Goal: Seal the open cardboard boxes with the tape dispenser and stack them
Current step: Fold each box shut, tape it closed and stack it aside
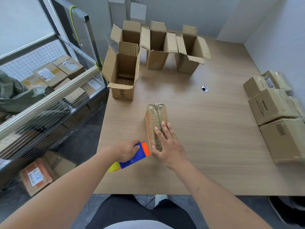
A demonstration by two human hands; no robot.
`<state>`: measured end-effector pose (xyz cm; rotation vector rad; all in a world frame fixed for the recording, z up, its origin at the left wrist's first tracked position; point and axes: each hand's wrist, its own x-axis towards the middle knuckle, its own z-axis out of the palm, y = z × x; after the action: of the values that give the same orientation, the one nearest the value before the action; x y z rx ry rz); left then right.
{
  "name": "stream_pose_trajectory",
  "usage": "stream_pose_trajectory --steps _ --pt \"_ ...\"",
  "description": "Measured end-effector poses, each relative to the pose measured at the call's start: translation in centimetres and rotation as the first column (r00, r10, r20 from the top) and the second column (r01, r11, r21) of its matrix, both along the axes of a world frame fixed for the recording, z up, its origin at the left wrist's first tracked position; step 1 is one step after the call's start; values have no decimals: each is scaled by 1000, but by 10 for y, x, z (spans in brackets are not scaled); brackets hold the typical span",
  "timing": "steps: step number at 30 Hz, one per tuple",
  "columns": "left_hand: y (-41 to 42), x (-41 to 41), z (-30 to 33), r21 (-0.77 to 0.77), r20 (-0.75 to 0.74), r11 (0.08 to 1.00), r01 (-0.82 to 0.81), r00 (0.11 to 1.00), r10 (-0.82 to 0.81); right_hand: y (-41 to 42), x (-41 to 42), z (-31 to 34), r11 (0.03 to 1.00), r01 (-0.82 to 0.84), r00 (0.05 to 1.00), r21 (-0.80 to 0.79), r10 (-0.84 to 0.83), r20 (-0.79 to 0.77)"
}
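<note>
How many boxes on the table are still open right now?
4: front-left open box, one behind it, one at back middle, one at back right. None seems hidden.

L hand (127,150) grips tape dispenser (132,157) | R hand (166,142) flat on taped box (156,119) | 4 open boxes (122,71) behind

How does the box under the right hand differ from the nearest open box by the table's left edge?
The box under the right hand lies on its side, taped shut; the nearest open box stands upright, flaps spread and untaped. The taped box is held; nothing touches the open box. Both are brown cardboard on the table.
</note>
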<state>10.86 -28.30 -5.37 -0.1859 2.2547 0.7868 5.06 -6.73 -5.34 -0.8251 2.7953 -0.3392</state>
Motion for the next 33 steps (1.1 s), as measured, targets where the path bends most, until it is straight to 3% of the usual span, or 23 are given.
stream_pose_trajectory --steps 4,10,14,17,23,28,33 --pt "-22 16 -13 -93 22 996 -3 1000 5 -5 2 4 1000 19 1000 20 -20 15" --pt "-16 33 -31 -222 -250 970 -102 967 44 -11 9 -2 997 54 997 61 -50 -61" --pt "-8 40 -47 -311 -314 947 -76 949 -27 -9 9 -9 995 21 990 93 -7 -143" --pt "-6 44 -59 -329 -337 943 -51 939 -67 -7 8 -16 990 2 985 142 22 -169" --pt "-7 46 -49 -318 -413 944 -85 909 -57 -4 7 -19 997 5 989 73 5 -148" --pt "7 30 -17 -147 -612 984 -105 791 -7 10 -5 -5 998 -35 990 -48 41 132" --pt "38 10 7 -122 -831 992 23 544 -114 33 -20 14 981 -78 947 -177 129 295"
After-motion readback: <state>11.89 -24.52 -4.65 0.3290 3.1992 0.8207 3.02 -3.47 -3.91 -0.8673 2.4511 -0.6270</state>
